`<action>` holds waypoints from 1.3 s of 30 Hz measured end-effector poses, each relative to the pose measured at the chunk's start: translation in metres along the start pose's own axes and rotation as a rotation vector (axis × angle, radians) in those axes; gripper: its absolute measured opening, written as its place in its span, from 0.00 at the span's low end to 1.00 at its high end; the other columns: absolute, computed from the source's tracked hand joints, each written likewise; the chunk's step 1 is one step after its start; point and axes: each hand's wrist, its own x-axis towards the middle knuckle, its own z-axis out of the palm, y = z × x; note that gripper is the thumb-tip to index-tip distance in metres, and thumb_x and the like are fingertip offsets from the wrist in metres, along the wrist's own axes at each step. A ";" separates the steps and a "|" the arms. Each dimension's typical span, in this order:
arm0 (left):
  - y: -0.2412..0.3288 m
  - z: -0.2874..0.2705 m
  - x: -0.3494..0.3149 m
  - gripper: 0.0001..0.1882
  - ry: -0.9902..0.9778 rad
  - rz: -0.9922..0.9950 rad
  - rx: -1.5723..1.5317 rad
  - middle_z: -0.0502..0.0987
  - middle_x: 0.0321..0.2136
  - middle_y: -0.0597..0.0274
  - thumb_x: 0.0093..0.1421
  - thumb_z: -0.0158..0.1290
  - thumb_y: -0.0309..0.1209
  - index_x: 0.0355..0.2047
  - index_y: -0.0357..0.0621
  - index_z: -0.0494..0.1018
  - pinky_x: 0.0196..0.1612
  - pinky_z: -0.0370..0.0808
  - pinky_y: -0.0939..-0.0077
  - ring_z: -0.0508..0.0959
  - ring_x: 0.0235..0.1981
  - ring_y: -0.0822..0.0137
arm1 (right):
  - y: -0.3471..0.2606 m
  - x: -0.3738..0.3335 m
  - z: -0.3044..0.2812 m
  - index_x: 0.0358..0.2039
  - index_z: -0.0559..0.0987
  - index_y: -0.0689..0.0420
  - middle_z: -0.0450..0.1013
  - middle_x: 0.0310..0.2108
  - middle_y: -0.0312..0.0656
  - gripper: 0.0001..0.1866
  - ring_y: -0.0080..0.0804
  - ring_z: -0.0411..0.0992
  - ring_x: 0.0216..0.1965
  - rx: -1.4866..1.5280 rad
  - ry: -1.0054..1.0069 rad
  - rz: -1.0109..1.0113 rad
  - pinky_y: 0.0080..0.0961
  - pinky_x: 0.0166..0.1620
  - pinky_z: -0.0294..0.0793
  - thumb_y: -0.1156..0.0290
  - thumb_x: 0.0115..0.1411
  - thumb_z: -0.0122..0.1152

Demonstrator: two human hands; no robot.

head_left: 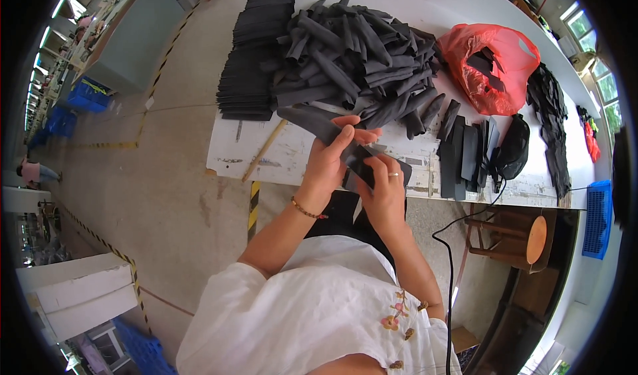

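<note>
A long dark grey strip of sheet material (311, 124) slants between my two hands, above the front edge of the white table (229, 150). My left hand (330, 156) grips its middle, thumb on top and fingers beneath. Its lower end is pinched by my right hand (382, 190), which wears a ring. Just beyond my hands lies a loose heap of curled dark strips (362, 49). Beside the heap on the left, more strips are laid in a neat overlapping stack (247, 76).
A thin wooden stick (264, 150) lies near the table's front edge. To the right are a red plastic bag (495, 89) with dark pieces inside, flat dark pieces (455, 162) and a black pouch (514, 148). A cord (450, 255) hangs near a wooden stool (537, 239).
</note>
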 end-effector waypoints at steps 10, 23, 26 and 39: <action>0.004 0.005 -0.006 0.08 0.089 0.022 -0.003 0.80 0.37 0.46 0.67 0.48 0.34 0.39 0.42 0.70 0.56 0.70 0.59 0.77 0.49 0.51 | 0.006 0.006 -0.017 0.40 0.71 0.58 0.68 0.41 0.47 0.20 0.49 0.69 0.41 0.037 -0.087 -0.037 0.40 0.42 0.71 0.79 0.46 0.67; -0.008 0.013 -0.006 0.12 0.131 -0.048 -0.108 0.79 0.40 0.48 0.65 0.51 0.35 0.43 0.41 0.71 0.53 0.72 0.61 0.77 0.45 0.55 | 0.021 0.008 -0.024 0.34 0.75 0.60 0.71 0.37 0.45 0.12 0.45 0.73 0.36 0.089 -0.097 -0.106 0.35 0.36 0.74 0.80 0.48 0.66; 0.002 0.014 0.005 0.15 0.212 0.053 -0.151 0.79 0.37 0.52 0.65 0.52 0.37 0.47 0.40 0.70 0.50 0.73 0.65 0.78 0.40 0.60 | 0.029 0.014 -0.030 0.34 0.75 0.61 0.71 0.37 0.45 0.12 0.45 0.73 0.35 0.118 -0.069 -0.167 0.34 0.35 0.74 0.81 0.48 0.67; -0.023 0.018 -0.001 0.15 0.174 0.139 -0.128 0.78 0.32 0.61 0.67 0.48 0.37 0.46 0.39 0.72 0.43 0.75 0.68 0.78 0.36 0.64 | 0.034 0.025 -0.020 0.32 0.76 0.62 0.72 0.35 0.44 0.11 0.43 0.73 0.33 0.209 -0.003 -0.196 0.31 0.34 0.74 0.84 0.47 0.66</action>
